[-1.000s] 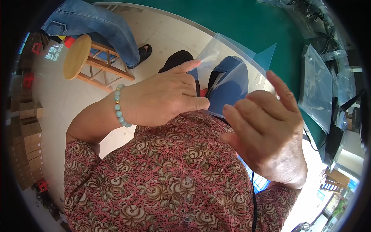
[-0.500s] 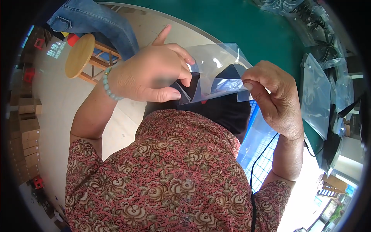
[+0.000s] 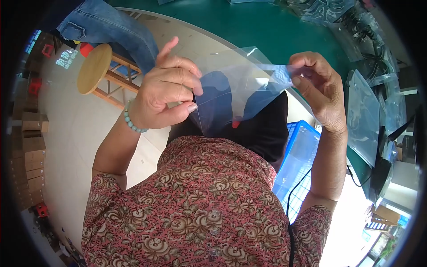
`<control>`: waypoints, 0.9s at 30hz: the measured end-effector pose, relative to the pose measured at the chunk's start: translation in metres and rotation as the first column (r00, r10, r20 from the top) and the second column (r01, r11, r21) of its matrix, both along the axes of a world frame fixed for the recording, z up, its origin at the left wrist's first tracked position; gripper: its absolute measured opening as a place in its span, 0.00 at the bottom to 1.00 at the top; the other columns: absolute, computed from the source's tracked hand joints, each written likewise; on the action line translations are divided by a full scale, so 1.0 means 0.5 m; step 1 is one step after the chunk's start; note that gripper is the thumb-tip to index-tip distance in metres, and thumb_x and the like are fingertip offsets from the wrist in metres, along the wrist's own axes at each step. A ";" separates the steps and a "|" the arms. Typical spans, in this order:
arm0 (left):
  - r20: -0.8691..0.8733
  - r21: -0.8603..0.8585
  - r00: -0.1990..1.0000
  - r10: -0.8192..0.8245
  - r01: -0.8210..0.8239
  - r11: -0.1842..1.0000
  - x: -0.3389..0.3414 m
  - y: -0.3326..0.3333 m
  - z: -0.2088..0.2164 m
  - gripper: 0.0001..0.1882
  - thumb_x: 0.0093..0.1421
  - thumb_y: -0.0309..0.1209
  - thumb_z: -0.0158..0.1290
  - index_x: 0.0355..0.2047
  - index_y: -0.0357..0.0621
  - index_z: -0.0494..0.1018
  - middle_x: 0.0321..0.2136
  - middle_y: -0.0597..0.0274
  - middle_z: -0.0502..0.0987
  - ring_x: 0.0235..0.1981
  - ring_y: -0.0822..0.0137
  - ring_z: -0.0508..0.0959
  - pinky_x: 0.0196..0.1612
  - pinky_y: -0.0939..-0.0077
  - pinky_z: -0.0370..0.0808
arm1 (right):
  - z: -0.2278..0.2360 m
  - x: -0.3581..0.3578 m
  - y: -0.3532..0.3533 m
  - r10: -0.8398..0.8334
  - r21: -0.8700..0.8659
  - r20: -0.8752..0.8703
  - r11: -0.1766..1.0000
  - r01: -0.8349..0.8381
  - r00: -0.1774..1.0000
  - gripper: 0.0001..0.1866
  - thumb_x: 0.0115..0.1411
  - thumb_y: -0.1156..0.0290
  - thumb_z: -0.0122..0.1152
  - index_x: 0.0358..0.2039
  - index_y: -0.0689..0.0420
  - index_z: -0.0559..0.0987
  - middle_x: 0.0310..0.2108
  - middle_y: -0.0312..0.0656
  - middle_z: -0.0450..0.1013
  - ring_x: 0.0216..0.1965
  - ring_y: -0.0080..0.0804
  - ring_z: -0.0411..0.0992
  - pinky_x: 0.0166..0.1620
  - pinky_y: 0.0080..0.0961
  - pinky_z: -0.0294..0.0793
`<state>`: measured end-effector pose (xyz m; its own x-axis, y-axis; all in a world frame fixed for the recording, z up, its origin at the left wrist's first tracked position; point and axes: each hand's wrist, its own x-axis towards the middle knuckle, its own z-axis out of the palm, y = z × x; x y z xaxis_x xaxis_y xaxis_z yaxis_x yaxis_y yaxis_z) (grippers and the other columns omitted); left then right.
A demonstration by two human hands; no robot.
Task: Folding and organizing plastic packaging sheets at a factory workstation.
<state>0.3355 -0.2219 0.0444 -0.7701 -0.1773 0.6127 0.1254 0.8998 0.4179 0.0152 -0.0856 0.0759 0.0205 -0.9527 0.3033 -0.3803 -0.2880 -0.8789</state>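
A thin, see-through plastic bag is stretched above my lap, with dark trousers showing through it. At its upper right end my right hand pinches a crumpled corner between thumb and fingers. My left hand holds the left edge near the thumb and index tips, the little finger raised. A pale green bead bracelet circles my left wrist. The bag looks flat, and I cannot make out anything inside it.
A green table curves along the far side. Clear plastic packets and bagged dark items lie on its right. A blue basket stands below my right arm. Someone's jeans-clad leg and a wooden stool are at far left.
My right hand has moved up, drawing the bag's right end higher. My left hand has shifted slightly right and down, and the bag is spread wider over my lap.
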 end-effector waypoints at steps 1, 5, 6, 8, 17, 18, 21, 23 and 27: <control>0.027 -0.071 0.997 0.074 -0.072 0.995 0.002 -0.001 0.003 0.06 0.51 0.27 0.61 0.19 0.47 0.77 0.31 0.68 0.83 0.43 0.63 0.81 0.75 0.45 0.46 | 0.003 0.005 0.010 -0.043 0.018 0.110 0.999 0.041 0.993 0.13 0.61 0.84 0.62 0.45 0.59 0.78 0.41 0.37 0.76 0.43 0.23 0.76 0.50 0.23 0.75; 0.124 0.081 0.987 0.099 -0.110 0.991 -0.017 0.022 -0.007 0.11 0.57 0.40 0.65 0.29 0.46 0.82 0.33 0.68 0.84 0.47 0.62 0.80 0.75 0.46 0.44 | 0.047 0.042 0.041 -0.019 -0.008 0.373 1.000 0.024 0.928 0.14 0.61 0.88 0.56 0.46 0.60 0.75 0.46 0.40 0.74 0.31 0.14 0.71 0.34 0.13 0.71; 0.115 0.166 0.993 -0.005 -0.014 0.986 -0.018 0.019 -0.021 0.11 0.60 0.40 0.65 0.33 0.47 0.83 0.33 0.69 0.84 0.48 0.64 0.80 0.74 0.45 0.45 | 0.048 0.051 0.039 -0.082 0.000 0.382 0.996 0.088 0.921 0.10 0.61 0.87 0.60 0.41 0.60 0.76 0.52 0.43 0.73 0.29 0.11 0.69 0.30 0.13 0.68; 0.047 0.264 0.998 0.033 -0.044 0.963 -0.029 0.020 -0.063 0.08 0.61 0.37 0.64 0.32 0.48 0.83 0.33 0.70 0.84 0.48 0.64 0.80 0.74 0.44 0.45 | 0.029 0.044 0.034 -0.172 -0.007 0.155 0.985 0.175 0.973 0.09 0.60 0.86 0.62 0.39 0.60 0.77 0.53 0.45 0.73 0.29 0.12 0.69 0.30 0.14 0.69; -0.060 0.554 0.957 0.283 -0.204 0.807 -0.059 0.057 -0.092 0.12 0.64 0.30 0.63 0.47 0.47 0.79 0.29 0.72 0.81 0.38 0.74 0.81 0.72 0.41 0.51 | 0.017 0.059 0.098 -0.259 -0.159 -0.662 0.966 0.206 0.703 0.30 0.50 0.53 0.80 0.49 0.59 0.85 0.57 0.47 0.74 0.43 0.35 0.75 0.37 0.28 0.77; -0.106 0.623 0.952 0.285 -0.160 0.766 -0.064 0.064 -0.092 0.11 0.64 0.31 0.63 0.47 0.48 0.79 0.29 0.71 0.80 0.37 0.72 0.79 0.70 0.41 0.54 | 0.010 0.053 0.104 -0.258 -0.156 -0.663 0.966 0.208 0.702 0.30 0.50 0.53 0.80 0.49 0.59 0.85 0.57 0.47 0.74 0.43 0.35 0.75 0.37 0.28 0.77; -0.070 0.390 0.953 0.293 -0.245 0.888 -0.065 0.058 -0.088 0.12 0.63 0.36 0.64 0.45 0.50 0.80 0.28 0.69 0.76 0.35 0.68 0.76 0.66 0.45 0.60 | -0.004 0.046 0.122 -0.200 -0.143 -0.708 0.980 0.139 0.677 0.32 0.49 0.53 0.79 0.51 0.59 0.84 0.51 0.47 0.79 0.46 0.42 0.74 0.43 0.34 0.78; 0.005 0.038 0.947 0.321 -0.321 0.946 -0.066 0.056 -0.076 0.13 0.62 0.39 0.65 0.43 0.50 0.80 0.27 0.68 0.74 0.34 0.66 0.74 0.63 0.49 0.63 | 0.005 0.057 0.137 -0.237 -0.131 -0.660 0.971 0.200 0.713 0.29 0.51 0.54 0.77 0.49 0.58 0.85 0.43 0.45 0.82 0.45 0.43 0.73 0.48 0.37 0.75; 0.002 -0.037 0.967 0.256 -0.255 0.966 -0.071 0.069 -0.052 0.14 0.57 0.46 0.66 0.33 0.49 0.82 0.28 0.69 0.75 0.35 0.63 0.74 0.52 0.61 0.67 | 0.007 0.049 0.154 -0.188 -0.134 -0.703 0.982 0.132 0.686 0.25 0.51 0.55 0.77 0.46 0.56 0.87 0.40 0.43 0.83 0.44 0.41 0.73 0.48 0.38 0.73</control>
<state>0.2999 -0.1874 0.0183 -0.7062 -0.3464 0.6175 -0.1134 0.9162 0.3843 0.0396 -0.0088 0.0796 0.1049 -0.9399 0.3248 -0.9277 -0.2102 -0.3085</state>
